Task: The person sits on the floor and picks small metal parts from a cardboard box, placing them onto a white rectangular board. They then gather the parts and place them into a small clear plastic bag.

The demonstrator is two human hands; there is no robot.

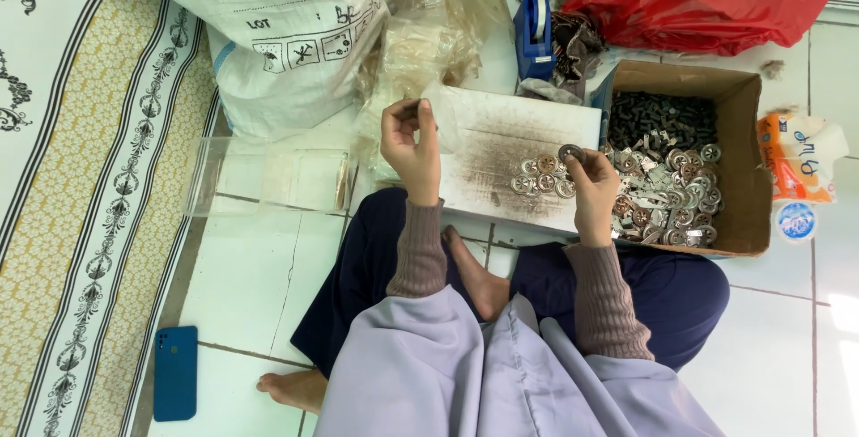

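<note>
Head view: right hand (592, 188) pinches a round metal disc (570, 152) at frame centre. Left hand (412, 144), upper left of it, nips a small dark part (413, 111); the two pieces are well apart.

Small round metal disc (570, 152), silver rim, dark centre, pinched upright at right fingertips above white board. Left fingertips pinch tiny dark piece (420, 109), details unclear.
</note>
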